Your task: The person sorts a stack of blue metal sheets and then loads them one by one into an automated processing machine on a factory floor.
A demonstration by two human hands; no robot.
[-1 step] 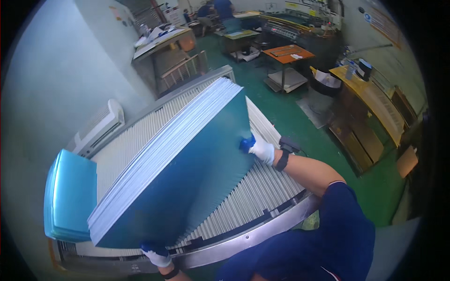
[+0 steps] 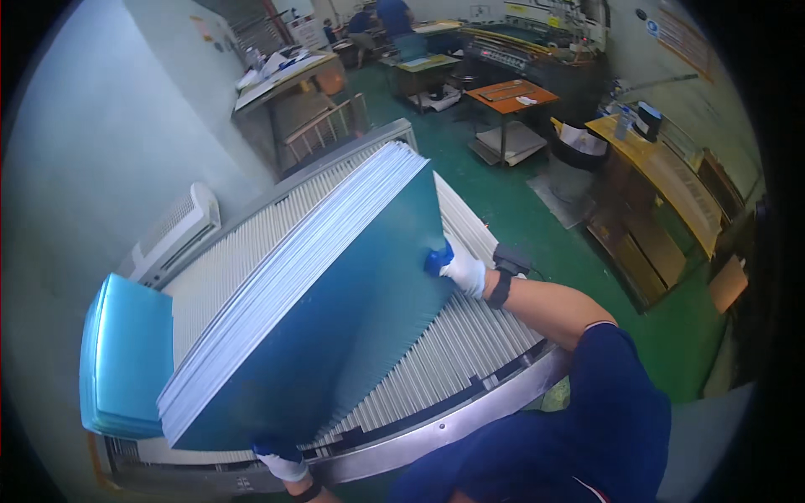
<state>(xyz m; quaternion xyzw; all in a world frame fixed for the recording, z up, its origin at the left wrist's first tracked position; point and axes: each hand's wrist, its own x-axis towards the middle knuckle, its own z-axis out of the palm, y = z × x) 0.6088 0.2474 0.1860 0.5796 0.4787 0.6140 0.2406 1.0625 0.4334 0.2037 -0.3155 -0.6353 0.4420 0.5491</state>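
A thick stack of large teal sheets [image 2: 335, 293] stands tilted on a ribbed metal roller bed, its many pale edges facing up and left. My right hand [image 2: 459, 267], in a white glove with blue fingertips, grips the stack's right edge. At the lower edge, near the front rail, my left hand [image 2: 281, 461] wears the same kind of glove and closes on the stack's near corner; its fingers are partly hidden in shadow. A second pile of teal sheets [image 2: 134, 352] sits at the left end of the bed, close to the tilted stack.
The roller bed [image 2: 444, 352] has a metal rail in front. A white vented unit [image 2: 180, 222] lies behind it by the wall. Beyond are an orange-topped table [image 2: 511, 94], a black bin [image 2: 579, 151], a yellow-topped bench [image 2: 671, 172] and people working far back.
The whole view has shifted very slightly. Both hands keep their hold on the stack, which stays tilted in the same way.
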